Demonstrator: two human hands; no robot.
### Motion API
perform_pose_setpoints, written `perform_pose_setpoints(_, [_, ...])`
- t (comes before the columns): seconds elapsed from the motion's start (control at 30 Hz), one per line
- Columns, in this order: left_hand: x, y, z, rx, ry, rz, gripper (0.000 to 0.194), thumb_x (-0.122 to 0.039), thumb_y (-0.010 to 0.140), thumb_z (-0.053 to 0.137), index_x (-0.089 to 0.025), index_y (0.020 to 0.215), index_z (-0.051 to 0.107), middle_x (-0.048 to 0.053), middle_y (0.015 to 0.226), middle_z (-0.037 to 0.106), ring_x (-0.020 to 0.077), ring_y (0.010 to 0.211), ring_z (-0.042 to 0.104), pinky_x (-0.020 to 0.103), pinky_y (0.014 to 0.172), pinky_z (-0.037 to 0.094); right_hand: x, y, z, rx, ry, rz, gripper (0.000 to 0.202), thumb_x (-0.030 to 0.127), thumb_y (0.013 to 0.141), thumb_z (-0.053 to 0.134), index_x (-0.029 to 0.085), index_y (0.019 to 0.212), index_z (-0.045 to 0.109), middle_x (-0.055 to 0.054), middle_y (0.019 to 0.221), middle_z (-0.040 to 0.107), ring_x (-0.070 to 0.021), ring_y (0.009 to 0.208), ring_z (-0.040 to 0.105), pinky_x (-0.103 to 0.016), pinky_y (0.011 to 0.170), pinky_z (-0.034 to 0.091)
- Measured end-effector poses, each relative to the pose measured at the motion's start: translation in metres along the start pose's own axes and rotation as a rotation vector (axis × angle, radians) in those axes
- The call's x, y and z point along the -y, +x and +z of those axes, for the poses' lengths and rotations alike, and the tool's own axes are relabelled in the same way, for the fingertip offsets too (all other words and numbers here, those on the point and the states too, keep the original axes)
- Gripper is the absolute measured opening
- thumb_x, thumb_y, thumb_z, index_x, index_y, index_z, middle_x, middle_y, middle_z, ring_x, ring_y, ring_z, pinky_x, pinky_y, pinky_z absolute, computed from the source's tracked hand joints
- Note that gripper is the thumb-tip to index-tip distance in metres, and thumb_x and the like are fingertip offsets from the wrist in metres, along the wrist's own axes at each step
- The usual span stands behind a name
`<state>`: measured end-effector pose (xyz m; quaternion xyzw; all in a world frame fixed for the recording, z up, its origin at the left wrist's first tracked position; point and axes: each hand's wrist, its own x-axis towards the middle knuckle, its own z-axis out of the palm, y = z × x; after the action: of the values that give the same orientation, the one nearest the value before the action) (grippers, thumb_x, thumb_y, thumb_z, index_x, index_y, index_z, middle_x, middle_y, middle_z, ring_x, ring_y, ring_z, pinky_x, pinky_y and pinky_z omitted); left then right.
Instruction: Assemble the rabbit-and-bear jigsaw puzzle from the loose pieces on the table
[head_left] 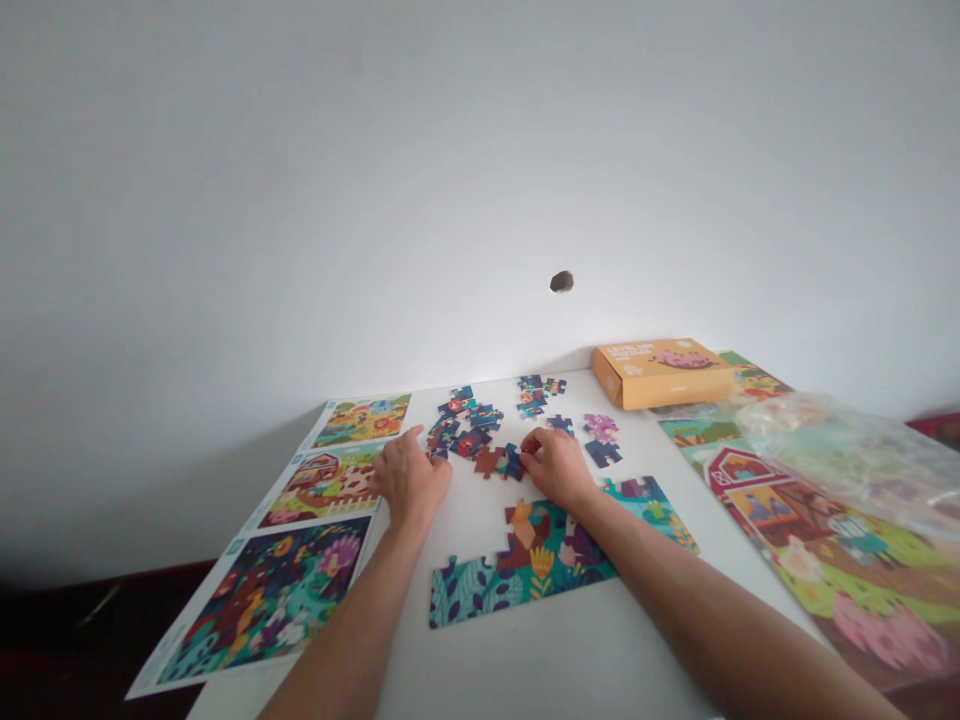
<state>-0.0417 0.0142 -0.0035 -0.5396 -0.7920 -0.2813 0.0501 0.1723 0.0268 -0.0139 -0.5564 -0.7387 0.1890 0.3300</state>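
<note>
My right hand (559,466) is closed in a pinch at the edge of a dark blue puzzle piece (513,462), beside a brown piece (489,461). Thumb and fingers apart, my left hand (412,478) rests at the left side of a pile of loose puzzle pieces (472,441); a dark piece lies by its thumb. Closer to me is a partly joined puzzle (480,588) with teal leaves, a yellow flower and a brown animal. My right forearm covers part of it. Purple and dark blue pieces (602,440) lie beyond my right hand.
On the left lies a picture sheet (315,510) showing three scenes. An orange puzzle box (660,375) stands against the wall at the back right. Clear plastic wrap (832,450) covers part of a farm picture (825,540) on the right. More pieces (534,396) lie near the wall.
</note>
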Motion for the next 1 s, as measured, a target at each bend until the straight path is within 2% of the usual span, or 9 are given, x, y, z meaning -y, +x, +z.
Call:
perform_pose_setpoints(0.07, [0.001, 0.000, 0.003, 0.060, 0.051, -0.046, 0.050, -0.023, 0.078, 0.053, -0.017, 0.128, 0.053, 0.019, 0.126, 0.056, 0.0395, 0.118, 0.046, 0.055, 0.093, 0.036, -0.001, 0.000, 0.001, -0.023, -0.058, 0.002, 0.009, 0.018, 0.078, 0.063, 0.020, 0.087, 0.066, -0.005, 0.089, 0.065, -0.0209, 0.093, 0.057, -0.033, 0.087, 0.038])
perform_pose_setpoints(0.2, [0.002, -0.001, 0.008, 0.159, 0.035, 0.018, 0.049, -0.028, 0.080, 0.054, -0.022, 0.128, 0.054, 0.015, 0.129, 0.057, 0.0398, 0.120, 0.045, 0.058, 0.094, 0.035, -0.002, -0.001, 0.002, -0.017, -0.076, -0.016, 0.012, 0.018, 0.080, 0.062, 0.020, 0.090, 0.067, -0.007, 0.093, 0.062, -0.0207, 0.095, 0.055, -0.033, 0.089, 0.038])
perform_pose_setpoints(0.4, [0.005, 0.003, 0.011, 0.159, 0.024, 0.061, 0.041, -0.036, 0.081, 0.058, -0.025, 0.121, 0.059, 0.012, 0.125, 0.061, 0.0397, 0.116, 0.048, 0.057, 0.089, 0.039, 0.001, -0.002, 0.002, -0.014, -0.080, -0.036, 0.011, 0.019, 0.081, 0.061, 0.020, 0.090, 0.068, -0.006, 0.092, 0.061, -0.0206, 0.095, 0.055, -0.032, 0.089, 0.038])
perform_pose_setpoints(0.63, [0.007, 0.008, 0.014, 0.160, 0.001, 0.048, 0.039, -0.033, 0.080, 0.063, -0.027, 0.119, 0.060, 0.007, 0.115, 0.067, 0.0351, 0.109, 0.054, 0.053, 0.088, 0.041, 0.003, -0.003, 0.002, -0.033, -0.077, -0.057, 0.011, 0.018, 0.080, 0.061, 0.021, 0.088, 0.068, -0.006, 0.091, 0.061, -0.0206, 0.094, 0.055, -0.032, 0.088, 0.039])
perform_pose_setpoints(0.73, [0.006, 0.007, 0.013, 0.134, -0.039, 0.077, 0.038, -0.032, 0.080, 0.064, -0.027, 0.117, 0.061, 0.005, 0.113, 0.069, 0.0342, 0.108, 0.055, 0.050, 0.088, 0.042, 0.003, -0.003, 0.001, -0.032, -0.070, -0.059, 0.011, 0.019, 0.081, 0.061, 0.021, 0.088, 0.068, -0.006, 0.091, 0.062, -0.0209, 0.094, 0.056, -0.032, 0.088, 0.039])
perform_pose_setpoints(0.87, [0.004, 0.006, 0.010, 0.025, -0.128, 0.156, 0.035, -0.032, 0.080, 0.065, -0.026, 0.115, 0.062, 0.004, 0.110, 0.070, 0.0316, 0.105, 0.056, 0.048, 0.092, 0.040, 0.006, -0.003, -0.001, -0.044, -0.042, -0.071, 0.009, 0.019, 0.082, 0.061, 0.020, 0.088, 0.068, -0.006, 0.091, 0.064, -0.0204, 0.094, 0.057, -0.031, 0.087, 0.039])
perform_pose_setpoints(1.0, [-0.001, 0.002, 0.005, -0.066, -0.357, 0.314, 0.037, -0.031, 0.080, 0.066, -0.024, 0.116, 0.061, 0.004, 0.107, 0.071, 0.0263, 0.104, 0.058, 0.042, 0.096, 0.041, 0.010, -0.004, -0.004, -0.021, 0.025, -0.111, 0.017, 0.033, 0.089, 0.058, 0.021, 0.083, 0.069, -0.004, 0.087, 0.067, -0.0188, 0.090, 0.058, -0.030, 0.086, 0.038])
